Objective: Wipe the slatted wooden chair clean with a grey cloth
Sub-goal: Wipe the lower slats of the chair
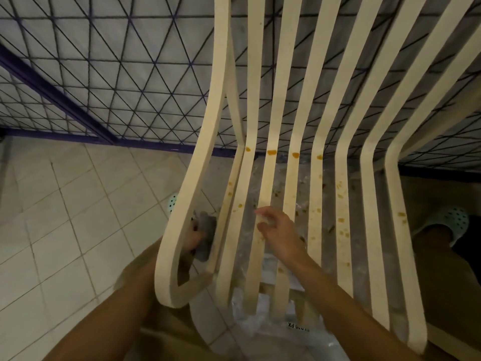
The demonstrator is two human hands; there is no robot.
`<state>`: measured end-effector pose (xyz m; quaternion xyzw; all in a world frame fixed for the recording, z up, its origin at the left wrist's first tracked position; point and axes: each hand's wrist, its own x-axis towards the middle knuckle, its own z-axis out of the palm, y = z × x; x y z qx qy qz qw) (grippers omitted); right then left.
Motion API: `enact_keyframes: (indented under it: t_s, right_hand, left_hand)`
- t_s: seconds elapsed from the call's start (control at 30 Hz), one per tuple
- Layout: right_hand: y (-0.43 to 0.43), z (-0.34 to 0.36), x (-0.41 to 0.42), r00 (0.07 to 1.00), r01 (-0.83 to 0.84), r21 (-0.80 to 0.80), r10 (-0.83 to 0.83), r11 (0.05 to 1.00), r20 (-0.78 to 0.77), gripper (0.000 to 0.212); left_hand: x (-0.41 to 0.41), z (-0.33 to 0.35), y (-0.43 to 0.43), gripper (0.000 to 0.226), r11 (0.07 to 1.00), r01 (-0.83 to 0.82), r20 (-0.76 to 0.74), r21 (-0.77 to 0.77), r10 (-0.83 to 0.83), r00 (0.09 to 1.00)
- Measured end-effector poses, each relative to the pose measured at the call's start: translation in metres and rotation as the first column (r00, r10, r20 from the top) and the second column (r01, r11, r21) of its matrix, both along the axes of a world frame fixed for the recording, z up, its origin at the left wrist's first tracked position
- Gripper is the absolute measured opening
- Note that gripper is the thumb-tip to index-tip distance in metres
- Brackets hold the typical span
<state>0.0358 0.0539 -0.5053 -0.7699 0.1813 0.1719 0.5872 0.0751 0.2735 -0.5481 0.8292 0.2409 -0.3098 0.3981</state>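
Chair slats run lengthwise away from the person; left hand grips grey cloth, right hand rests relaxed.

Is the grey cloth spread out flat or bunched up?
Bunched up: the grey cloth shows as a crumpled lump gripped in the left hand, seen through the armrest loop.

The person wears pale mint clogs dotted with rows of dark round holes. The right clog shows to the right of the slatted chair, its rounded top and side in plain sight. The left clog only peeks out from behind the chair's looped armrest. Both forearms are bare from the left hand and the right hand back toward the body. Below the chair's front edge there is tan cloth on the person; which garment it is, I cannot tell.
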Motion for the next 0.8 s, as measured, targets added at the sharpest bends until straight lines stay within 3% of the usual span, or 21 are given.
enact_keyframes:
  t_s: [0.07, 0.17, 0.23, 0.33, 0.4, 0.5, 0.63, 0.8]
  right_hand:
    - [-0.001, -0.006, 0.004, 0.999, -0.004, -0.07, 0.007, 0.998, 0.032, 0.036]
    - [0.005, -0.015, 0.004, 1.0, -0.002, -0.06, 0.002, 0.998, 0.012, 0.053]
    - [0.012, -0.022, 0.003, 0.996, 0.078, 0.073, -0.075, 0.994, -0.05, 0.056]
    - [0.021, -0.031, 0.009, 0.983, 0.155, 0.15, -0.138, 0.976, -0.12, 0.057]
    - [0.027, -0.034, 0.021, 0.975, 0.211, 0.15, -0.197, 0.966, -0.103, 0.054]
    - [0.034, -0.04, 0.044, 0.951, 0.278, 0.065, -0.266, 0.958, -0.157, 0.054]
    - [0.027, -0.052, 0.079, 0.947, 0.242, -0.116, -0.26, 0.963, -0.19, 0.054]
    - [0.019, -0.058, 0.116, 0.97, 0.154, -0.288, -0.2, 0.945, -0.137, 0.06]
  left_hand:
    - [-0.003, -0.009, 0.0, 0.018, 0.993, 0.099, -0.16, -0.067, -0.109, 0.981]
    - [0.0, -0.025, 0.006, 0.013, 0.993, -0.009, -0.241, -0.117, -0.019, 0.97]
    - [-0.004, -0.032, 0.007, 0.01, 0.995, -0.019, -0.211, -0.103, -0.003, 0.977]
    - [-0.013, -0.044, 0.011, 0.008, 0.976, 0.219, -0.119, 0.014, -0.215, 0.969]
    - [-0.016, -0.051, 0.012, 0.02, 0.929, 0.342, -0.048, 0.142, -0.339, 0.94]
    - [-0.017, -0.054, 0.01, 0.038, 0.94, 0.338, -0.019, 0.056, -0.337, 0.941]
    - [-0.016, -0.064, 0.006, 0.02, 0.91, 0.414, -0.015, -0.007, -0.414, 0.91]
    - [0.0, -0.079, 0.0, 0.028, 0.933, 0.357, -0.041, -0.049, -0.359, 0.932]
